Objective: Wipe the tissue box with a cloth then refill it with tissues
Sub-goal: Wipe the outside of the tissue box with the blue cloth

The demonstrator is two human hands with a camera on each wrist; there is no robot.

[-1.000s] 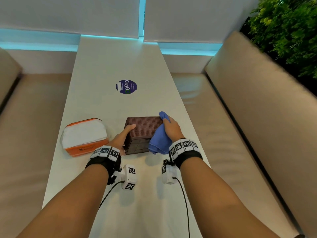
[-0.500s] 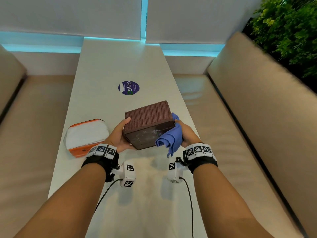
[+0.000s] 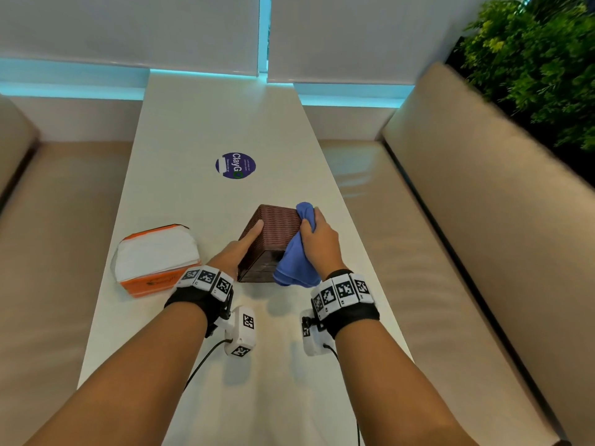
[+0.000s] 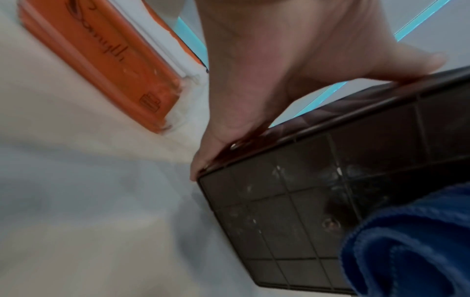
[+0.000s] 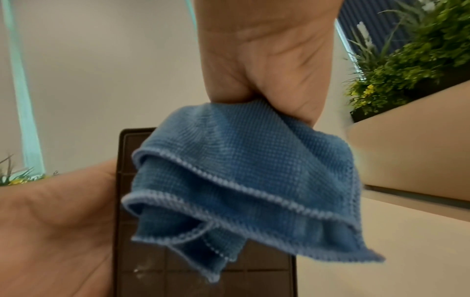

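Note:
A brown woven tissue box [image 3: 273, 233] is tilted over the white table [image 3: 209, 123], its dusty grid underside [image 4: 305, 191] turned toward me. My left hand [image 3: 238, 252] grips its left side, thumb lying on the woven face. My right hand [image 3: 318, 239] clutches a bunched blue cloth [image 3: 294, 265] and presses it against the box's right side, near the far corner. In the right wrist view the cloth [image 5: 241, 180] hangs from my fist [image 5: 267, 50] and covers much of the box [image 5: 203, 277]. An orange pack of white tissues [image 3: 154, 259] lies left of the box.
A round purple sticker [image 3: 235, 165] sits on the table beyond the box. Beige bench seats [image 3: 434, 252] run along both sides of the narrow table. Green plants [image 3: 541, 59] stand behind the right backrest.
The box went from lying flat to lifted and tilted, and now is turned end-on to me. My right hand slid the cloth from the near underside up the right side.

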